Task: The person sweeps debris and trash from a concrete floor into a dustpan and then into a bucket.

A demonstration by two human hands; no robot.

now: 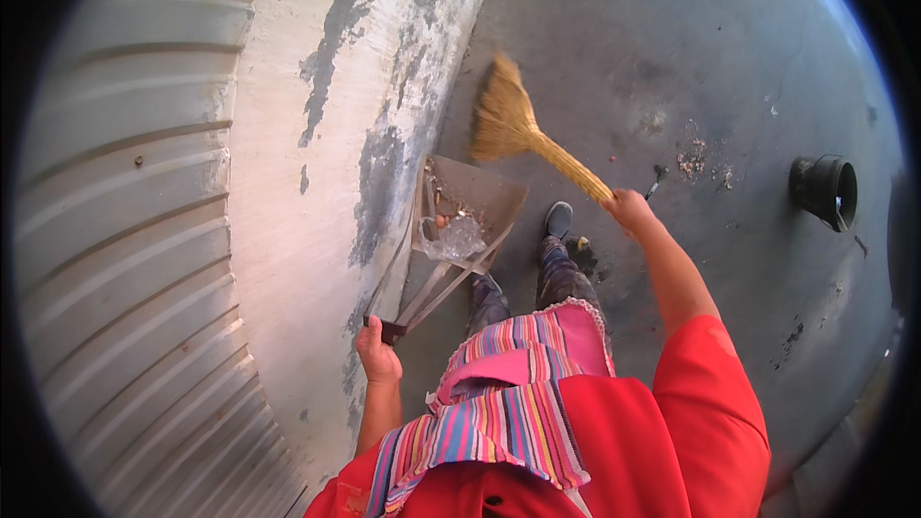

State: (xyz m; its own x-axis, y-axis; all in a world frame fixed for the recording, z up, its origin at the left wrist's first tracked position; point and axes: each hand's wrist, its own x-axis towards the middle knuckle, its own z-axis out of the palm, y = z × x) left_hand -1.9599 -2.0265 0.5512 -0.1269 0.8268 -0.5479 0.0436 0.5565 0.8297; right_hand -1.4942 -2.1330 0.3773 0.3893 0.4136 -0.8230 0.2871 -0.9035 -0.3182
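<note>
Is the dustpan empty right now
No, the dustpan already holds a crumpled clear plastic wrapper and small bits of litter, while the straw broom sits just beyond its open edge.

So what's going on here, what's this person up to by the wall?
A person in a red top and striped apron is sweeping a grey concrete floor beside a peeling wall. The right hand holds a straw broom, its bristles just beyond a long-handled metal dustpan. The left hand holds the dustpan's handle. Clear plastic and bits of litter lie in the pan. More debris lies on the floor to the right.
</note>
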